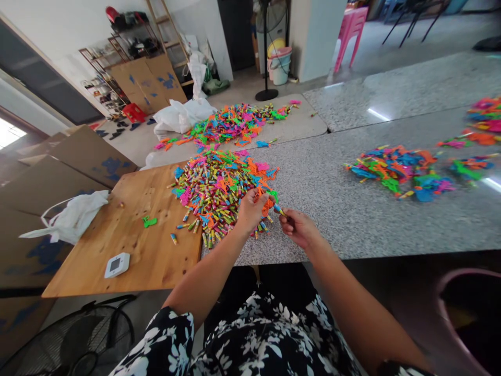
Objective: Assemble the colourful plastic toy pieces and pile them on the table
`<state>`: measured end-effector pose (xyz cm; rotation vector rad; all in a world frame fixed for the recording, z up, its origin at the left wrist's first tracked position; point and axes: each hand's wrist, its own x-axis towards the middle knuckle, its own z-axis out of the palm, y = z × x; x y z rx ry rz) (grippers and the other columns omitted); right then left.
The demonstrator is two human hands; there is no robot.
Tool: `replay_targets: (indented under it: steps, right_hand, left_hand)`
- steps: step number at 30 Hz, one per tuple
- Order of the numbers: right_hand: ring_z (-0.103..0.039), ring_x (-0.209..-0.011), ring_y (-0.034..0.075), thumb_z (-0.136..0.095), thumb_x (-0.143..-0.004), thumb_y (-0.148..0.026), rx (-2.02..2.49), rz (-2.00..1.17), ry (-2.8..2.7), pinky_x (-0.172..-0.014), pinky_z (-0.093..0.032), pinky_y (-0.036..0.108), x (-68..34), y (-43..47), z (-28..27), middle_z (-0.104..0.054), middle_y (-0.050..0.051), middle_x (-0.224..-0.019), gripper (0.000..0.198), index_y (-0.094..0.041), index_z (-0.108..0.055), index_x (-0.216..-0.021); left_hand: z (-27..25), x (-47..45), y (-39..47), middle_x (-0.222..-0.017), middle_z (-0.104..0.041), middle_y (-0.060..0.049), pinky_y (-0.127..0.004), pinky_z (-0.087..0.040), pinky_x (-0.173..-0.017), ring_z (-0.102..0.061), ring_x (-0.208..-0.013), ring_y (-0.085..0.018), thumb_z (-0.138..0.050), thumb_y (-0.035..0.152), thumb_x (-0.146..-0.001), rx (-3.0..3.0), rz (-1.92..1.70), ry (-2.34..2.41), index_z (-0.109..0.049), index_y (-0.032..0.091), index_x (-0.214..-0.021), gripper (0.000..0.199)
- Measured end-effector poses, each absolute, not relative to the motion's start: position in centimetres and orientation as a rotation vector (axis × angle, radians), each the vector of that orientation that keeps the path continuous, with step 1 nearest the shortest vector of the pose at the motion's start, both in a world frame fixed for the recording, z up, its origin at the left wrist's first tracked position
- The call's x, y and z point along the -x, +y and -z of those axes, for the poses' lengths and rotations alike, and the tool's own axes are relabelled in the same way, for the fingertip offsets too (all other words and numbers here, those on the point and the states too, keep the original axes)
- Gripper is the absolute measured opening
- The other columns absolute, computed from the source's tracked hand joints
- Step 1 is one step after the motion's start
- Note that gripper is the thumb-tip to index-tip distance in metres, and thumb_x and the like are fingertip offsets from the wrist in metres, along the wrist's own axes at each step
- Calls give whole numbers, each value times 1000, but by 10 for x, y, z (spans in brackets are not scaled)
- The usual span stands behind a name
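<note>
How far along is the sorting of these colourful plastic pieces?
Apparently done: mixed coloured heaps lie farther right on the granite table. In hand: left hand grips an orange piece, right hand a small tube. Left: the big pile.

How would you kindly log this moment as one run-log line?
left hand: holds orange piece | right hand: pinches small tube | pile: on granite table

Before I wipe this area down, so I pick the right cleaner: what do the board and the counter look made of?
The board looks like bare wood: pale tan, with visible grain and knots, matte. The counter looks like polished speckled stone, perhaps granite or terrazzo: grey flecks, with glossy light reflections.
</note>
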<state>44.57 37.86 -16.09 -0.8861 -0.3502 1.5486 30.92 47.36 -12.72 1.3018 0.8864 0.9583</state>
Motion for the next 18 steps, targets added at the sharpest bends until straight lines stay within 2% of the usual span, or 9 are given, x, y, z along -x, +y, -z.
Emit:
replay_targets:
  steps: [7, 11, 13, 15, 17, 18]
  right_hand:
    - [-38, -40, 6, -79, -76, -44, 1033, -1429, -483, -37, -31, 21, -437, 373, 161, -58, -5, -61, 28, -20, -66, -82]
    - [-38, -38, 7, -78, -76, -34, 1112, -1490, -411, -35, -30, 20, -476, 371, 168, -58, -5, -58, 20, -19, -64, -80]
    - [-42, -39, 8, -75, -77, -24, 1214, -1309, -264, -35, -33, 20, -514, 375, 168, -58, -4, -55, 16, -20, -60, -76]
    - [-45, -41, 8, -67, -85, -22, 1250, -1023, -117, -37, -36, 18, -555, 383, 163, -59, -5, -57, 15, -23, -55, -76]
    - [-50, -46, 7, -52, -98, -29, 1231, -839, -91, -42, -41, 16, -587, 394, 157, -65, -4, -67, 16, -26, -54, -82]
    - [-53, -49, 7, -47, -101, -31, 1229, -800, -117, -44, -43, 16, -595, 401, 155, -69, -4, -73, 17, -27, -56, -87]
  left_hand:
    - [148, -333, 460, -88, -74, -4, -27, -55, -73, -71, -77, -15, -67, 39, -91, -1080, -1097, 1005, -61, 19, -101, 23]
    - [162, -343, 470, -91, -75, -7, -33, -58, -75, -73, -80, -20, -59, 38, -97, -1232, -901, 1063, -60, 19, -112, 24]
    - [164, -343, 489, -100, -76, -11, -40, -58, -86, -74, -92, -24, -56, 33, -99, -1498, -776, 1156, -62, 17, -118, 26]
    - [162, -340, 513, -122, -72, -16, -45, -50, -107, -67, -120, -28, -55, 24, -97, -1905, -691, 1213, -64, 17, -125, 30]
    - [158, -336, 537, -149, -58, -17, -49, -33, -123, -46, -146, -31, -58, 18, -93, -2316, -538, 1205, -62, 18, -136, 43]
    - [157, -335, 548, -158, -50, -16, -52, -25, -127, -36, -153, -33, -61, 19, -91, -2470, -398, 1187, -60, 19, -140, 49]
